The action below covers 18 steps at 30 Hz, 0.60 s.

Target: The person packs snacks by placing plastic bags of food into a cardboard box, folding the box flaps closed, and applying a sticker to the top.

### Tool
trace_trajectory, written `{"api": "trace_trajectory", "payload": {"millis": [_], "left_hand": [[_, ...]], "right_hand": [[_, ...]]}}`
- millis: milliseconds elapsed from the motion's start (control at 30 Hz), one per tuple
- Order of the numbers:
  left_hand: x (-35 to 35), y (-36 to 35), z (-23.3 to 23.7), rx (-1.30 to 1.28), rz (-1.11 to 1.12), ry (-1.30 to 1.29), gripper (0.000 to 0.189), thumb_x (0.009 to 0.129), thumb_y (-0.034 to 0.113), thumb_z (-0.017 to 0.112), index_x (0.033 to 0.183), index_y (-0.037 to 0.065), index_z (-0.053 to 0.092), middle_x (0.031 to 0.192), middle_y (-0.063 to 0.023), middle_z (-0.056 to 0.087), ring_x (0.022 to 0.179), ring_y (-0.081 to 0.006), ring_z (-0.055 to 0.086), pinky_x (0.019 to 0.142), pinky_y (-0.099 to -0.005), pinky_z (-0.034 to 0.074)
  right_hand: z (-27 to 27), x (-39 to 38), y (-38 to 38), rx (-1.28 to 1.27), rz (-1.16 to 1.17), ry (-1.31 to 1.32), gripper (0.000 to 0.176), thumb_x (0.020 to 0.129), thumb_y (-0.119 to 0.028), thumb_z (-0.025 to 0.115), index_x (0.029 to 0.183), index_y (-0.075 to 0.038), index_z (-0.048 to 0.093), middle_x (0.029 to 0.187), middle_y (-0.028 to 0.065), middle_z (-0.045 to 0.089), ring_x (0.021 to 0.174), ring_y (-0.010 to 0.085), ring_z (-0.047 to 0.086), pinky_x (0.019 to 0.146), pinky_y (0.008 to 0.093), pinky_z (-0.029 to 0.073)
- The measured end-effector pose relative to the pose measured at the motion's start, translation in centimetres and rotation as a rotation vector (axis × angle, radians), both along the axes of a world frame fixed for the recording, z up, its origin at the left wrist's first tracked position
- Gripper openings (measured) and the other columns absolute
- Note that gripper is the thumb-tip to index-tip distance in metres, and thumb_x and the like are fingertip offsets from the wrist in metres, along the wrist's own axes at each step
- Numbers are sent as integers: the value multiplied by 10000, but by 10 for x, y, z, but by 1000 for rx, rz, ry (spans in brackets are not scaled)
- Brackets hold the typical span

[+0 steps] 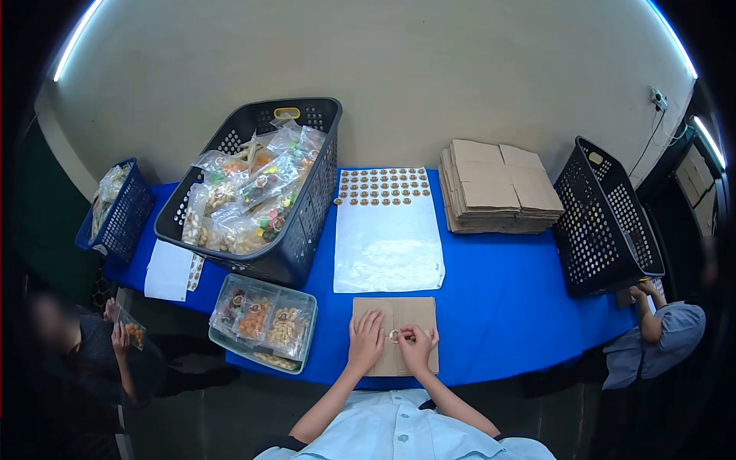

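A flat brown cardboard piece (418, 310) lies on the blue cloth at the table's front edge. My left hand (367, 341) rests flat on its left part, fingers spread. At its middle, the fingers of my right hand (415, 346) pinch a small round sticker (394, 336) against the cardboard. Beyond them lies a white sticker sheet (387, 253), with rows of round brown stickers across its upper part and a bare lower part.
A large dark basket (303, 222) full of snack bags stands left, with a clear tray (310, 337) of bags before it. Stacked cardboard (498, 184) and a black basket (602, 222) are right. A blue basket (126, 222) is far left. People stand at both sides.
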<state>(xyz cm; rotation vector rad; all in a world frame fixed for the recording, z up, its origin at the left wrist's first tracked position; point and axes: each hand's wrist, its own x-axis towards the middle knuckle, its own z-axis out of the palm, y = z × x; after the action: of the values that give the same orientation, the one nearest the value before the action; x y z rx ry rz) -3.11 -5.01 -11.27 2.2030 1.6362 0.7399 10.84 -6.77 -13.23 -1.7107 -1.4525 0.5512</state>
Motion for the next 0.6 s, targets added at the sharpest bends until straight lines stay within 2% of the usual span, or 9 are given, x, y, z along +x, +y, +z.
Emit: {"api": "trace_trajectory", "payload": {"millis": [67,167,600], "left_hand": [[0,-1,3,7,2,-10,393,851,200,482,1216,57,447,1283,-72,430,1243,-226,342,1033,-497,163],[2,-1,1,24,20,27,410,846,233,506,1209,53,449,1274,-75,434,1236,-226,348,1029,-500,168],[5,-2,1,67,25,64,516,819,364,547,1217,52,445,1269,-86,431,1237,-232,340,1032,-496,161]], "right_hand": [[10,-4,-3,98,10,-139,111,714,-183,667,771,-105,611,641,-32,603,754,129,527,976,442,166],[16,-6,-4,103,28,-179,117,705,-177,670,771,-102,610,652,-25,601,812,155,509,978,438,176],[8,-4,-4,132,-27,-116,105,721,-168,667,767,-96,606,676,-7,597,794,150,518,977,444,186]]}}
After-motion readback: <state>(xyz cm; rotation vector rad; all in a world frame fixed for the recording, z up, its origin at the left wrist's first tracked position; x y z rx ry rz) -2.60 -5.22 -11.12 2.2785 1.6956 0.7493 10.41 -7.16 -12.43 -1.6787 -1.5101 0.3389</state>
